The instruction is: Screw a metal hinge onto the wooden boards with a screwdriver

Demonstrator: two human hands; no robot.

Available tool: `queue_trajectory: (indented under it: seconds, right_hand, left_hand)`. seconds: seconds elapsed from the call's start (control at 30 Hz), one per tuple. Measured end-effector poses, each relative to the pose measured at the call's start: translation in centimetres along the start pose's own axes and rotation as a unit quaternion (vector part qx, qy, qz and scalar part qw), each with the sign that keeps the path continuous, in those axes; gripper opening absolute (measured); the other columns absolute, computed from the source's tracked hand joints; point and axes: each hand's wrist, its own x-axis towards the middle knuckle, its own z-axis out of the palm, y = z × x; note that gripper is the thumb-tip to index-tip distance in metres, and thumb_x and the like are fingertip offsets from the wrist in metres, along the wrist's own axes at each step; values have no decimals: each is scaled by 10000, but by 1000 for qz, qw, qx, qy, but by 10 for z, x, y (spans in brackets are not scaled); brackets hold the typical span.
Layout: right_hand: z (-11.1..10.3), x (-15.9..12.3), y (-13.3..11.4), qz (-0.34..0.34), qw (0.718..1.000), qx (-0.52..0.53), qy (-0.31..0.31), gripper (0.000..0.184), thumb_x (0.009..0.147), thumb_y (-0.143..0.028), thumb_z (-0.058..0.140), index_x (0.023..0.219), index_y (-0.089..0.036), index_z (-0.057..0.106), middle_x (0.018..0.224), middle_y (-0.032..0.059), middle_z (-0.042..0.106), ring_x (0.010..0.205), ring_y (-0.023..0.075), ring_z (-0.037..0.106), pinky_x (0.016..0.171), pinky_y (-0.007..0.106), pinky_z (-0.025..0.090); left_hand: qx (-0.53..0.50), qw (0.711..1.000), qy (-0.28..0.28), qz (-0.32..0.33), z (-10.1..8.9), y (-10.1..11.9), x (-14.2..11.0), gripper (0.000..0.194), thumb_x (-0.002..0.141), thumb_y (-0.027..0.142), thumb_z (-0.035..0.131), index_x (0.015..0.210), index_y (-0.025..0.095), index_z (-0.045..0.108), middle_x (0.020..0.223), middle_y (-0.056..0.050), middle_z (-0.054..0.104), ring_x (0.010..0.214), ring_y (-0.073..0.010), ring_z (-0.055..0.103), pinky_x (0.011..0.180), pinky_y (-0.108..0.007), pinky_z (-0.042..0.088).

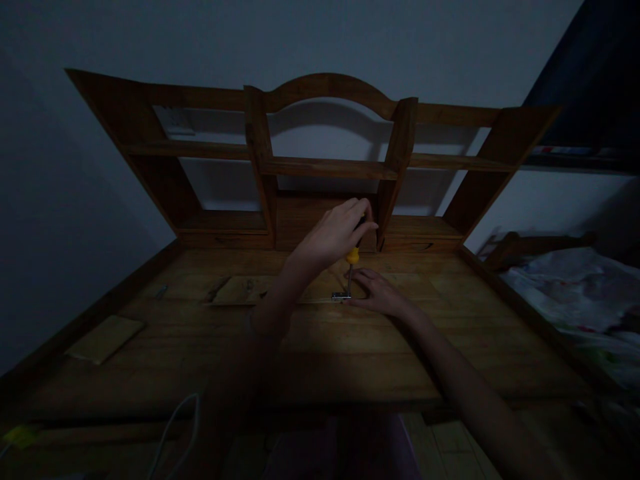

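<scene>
My left hand (343,230) is closed around the handle of a screwdriver (353,255), which has a yellow collar. Its shaft points down, the tip at a small silver metal fitting (341,297). That fitting lies at the front edge of a flat wooden board (287,290) on the desk. Beside the tip, my right hand (376,292) rests low on the board, thumb and fingers apart around the fitting's right end. Whether a screw sits under the tip is too small and dark to tell.
The wooden desk (350,360) carries a shelf unit (327,167) along its back. At left lie a small wooden piece (106,339) and a small metal piece (161,291). A white cable (196,420) loops at the front left. Plastic-covered things (575,287) stand beyond the right edge.
</scene>
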Motion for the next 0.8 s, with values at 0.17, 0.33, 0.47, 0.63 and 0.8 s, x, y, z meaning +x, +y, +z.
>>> queue_trajectory:
  seconds: [0.17, 0.33, 0.47, 0.63, 0.8]
  right_hand:
    - [2, 0, 3, 0, 1000, -1, -6, 672, 829, -623, 679, 1375, -249, 556, 1369, 108, 583, 1286, 296, 542, 1105, 472, 430]
    - [1, 0, 2, -5, 1000, -3, 2, 663, 835, -617, 676, 1375, -252, 553, 1356, 107, 592, 1274, 293, 550, 1089, 465, 445]
    - [0, 0, 1, -12, 1000, -6, 5, 647, 839, -608, 677, 1364, -249, 560, 1346, 110, 597, 1256, 290, 562, 1083, 461, 448]
    - [2, 1, 3, -9, 1000, -10, 1, 658, 840, -621, 668, 1359, -231, 559, 1341, 115, 598, 1252, 288, 562, 1079, 452, 450]
    - [4, 1, 4, -11, 1000, -17, 5, 669, 833, -632, 669, 1353, -225, 564, 1327, 119, 604, 1253, 289, 559, 1079, 448, 447]
  left_hand:
    - [-26, 1000, 15, -4, 2, -2, 1, 226, 951, 178, 480, 1171, 195, 528, 1163, -75, 629, 1080, -198, 604, 976, -345, 466]
    - [9, 998, 36, -49, 2, -1, 0, 226, 940, 216, 518, 1162, 181, 546, 1181, -98, 592, 1082, -220, 600, 978, -364, 475]
    - [62, 995, 35, -68, 2, 0, -2, 203, 962, 293, 524, 1116, 179, 590, 1139, -108, 572, 1087, -253, 597, 981, -396, 477]
    - [69, 996, 20, -59, -3, 4, -3, 255, 966, 259, 500, 1190, 175, 586, 1152, -107, 575, 1079, -248, 603, 995, -397, 475]
    - [52, 997, 5, -48, -5, 9, -3, 294, 926, 168, 483, 1205, 164, 575, 1161, -96, 605, 1088, -234, 602, 1010, -375, 467]
